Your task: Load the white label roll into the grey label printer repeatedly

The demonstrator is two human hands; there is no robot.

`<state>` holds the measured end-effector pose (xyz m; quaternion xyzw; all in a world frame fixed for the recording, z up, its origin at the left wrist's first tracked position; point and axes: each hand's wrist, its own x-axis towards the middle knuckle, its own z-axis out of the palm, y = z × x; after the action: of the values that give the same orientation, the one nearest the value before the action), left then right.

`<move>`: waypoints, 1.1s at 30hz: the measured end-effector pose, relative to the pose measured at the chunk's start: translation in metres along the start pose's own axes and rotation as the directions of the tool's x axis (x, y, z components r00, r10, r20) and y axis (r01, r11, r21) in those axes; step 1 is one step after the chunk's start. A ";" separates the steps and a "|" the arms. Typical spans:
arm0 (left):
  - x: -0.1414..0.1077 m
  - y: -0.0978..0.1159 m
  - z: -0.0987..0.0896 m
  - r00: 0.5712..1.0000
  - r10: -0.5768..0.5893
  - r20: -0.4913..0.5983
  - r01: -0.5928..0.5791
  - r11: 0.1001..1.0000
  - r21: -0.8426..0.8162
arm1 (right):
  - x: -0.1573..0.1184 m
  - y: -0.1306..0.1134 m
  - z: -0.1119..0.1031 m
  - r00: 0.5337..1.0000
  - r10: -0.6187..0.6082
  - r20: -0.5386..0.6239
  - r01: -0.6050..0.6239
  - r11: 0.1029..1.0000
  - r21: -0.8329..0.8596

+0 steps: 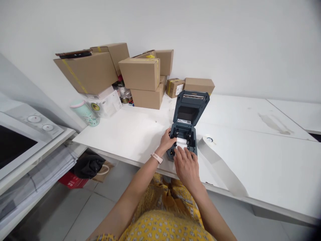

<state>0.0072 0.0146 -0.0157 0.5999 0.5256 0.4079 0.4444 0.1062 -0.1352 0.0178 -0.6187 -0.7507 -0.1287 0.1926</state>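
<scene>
A dark label printer stands on the white table with its lid tilted up. Inside its body lies a small white paper roll. My left hand is wrapped over the printer's left side, its thumb reaching in to the edge of the roll. Across the printer's front lies my right hand, fingers stretched out over the paper just in front of the roll. The right palm hides the front edge of the printer. To the right, a partly unrolled white label roll trails its strip toward the table's front edge.
Several cardboard boxes are stacked against the wall. A mint tumbler and a white box stand at the table's left end. A microwave sits on a shelf at far left. The white table extends right.
</scene>
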 end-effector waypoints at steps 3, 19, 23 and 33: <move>0.000 0.002 -0.001 1.000 0.002 0.014 -0.002 1.000 0.024 | 0.000 -0.001 -0.002 1.000 0.001 0.003 -0.001 1.000 0.005; -0.053 0.008 -0.004 0.997 0.016 0.071 0.004 0.963 -0.269 | 0.023 0.081 -0.036 0.985 0.010 -0.169 0.057 0.920 0.388; -0.089 0.006 -0.008 0.993 -0.035 0.115 0.070 0.945 -0.320 | 0.140 0.136 -0.064 0.873 0.347 -0.343 -0.114 0.829 0.548; -0.121 -0.001 -0.006 0.999 -0.019 0.037 0.029 0.956 -0.292 | 0.158 0.110 -0.052 0.882 0.327 -0.338 0.021 0.691 0.723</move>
<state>-0.0133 -0.1047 -0.0180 0.5278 0.4591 0.4658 0.5419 0.1950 0.0031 0.1300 -0.5126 -0.6216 0.0496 0.5902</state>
